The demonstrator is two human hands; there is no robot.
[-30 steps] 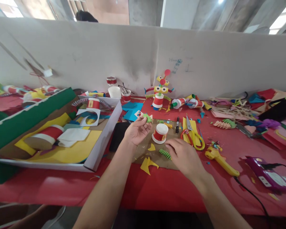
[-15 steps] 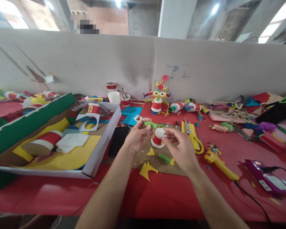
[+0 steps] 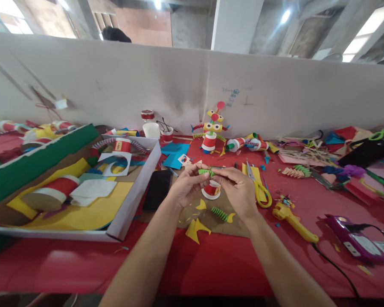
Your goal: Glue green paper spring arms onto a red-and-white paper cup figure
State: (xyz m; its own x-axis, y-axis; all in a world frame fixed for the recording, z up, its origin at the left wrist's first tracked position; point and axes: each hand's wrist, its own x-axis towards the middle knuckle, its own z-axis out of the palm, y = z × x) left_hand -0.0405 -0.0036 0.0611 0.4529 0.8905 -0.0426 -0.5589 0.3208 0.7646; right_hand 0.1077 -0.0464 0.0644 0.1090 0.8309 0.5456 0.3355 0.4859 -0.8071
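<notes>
Between my two hands is a folded green paper spring, held level just above a red and white paper cup (image 3: 211,190). My left hand (image 3: 187,184) pinches the green paper spring (image 3: 206,172) at its left part. The fingers of my right hand (image 3: 236,186) close on its right end. The cup stands upside down on a brown board (image 3: 192,213), its top partly hidden by my fingers. A second green spring (image 3: 220,213) with a yellow tip lies on the board, near yellow paper scraps (image 3: 196,230).
An open box (image 3: 121,226) with cups and paper stands left, beside a black phone (image 3: 158,190). Yellow scissors (image 3: 260,187), a yellow glue gun (image 3: 294,222) and a purple device (image 3: 355,241) lie right. A cup figure (image 3: 211,136) stands behind.
My right hand has moved left and up from the cup's top to the green spring and now grips it. The spring looks more squeezed together.
</notes>
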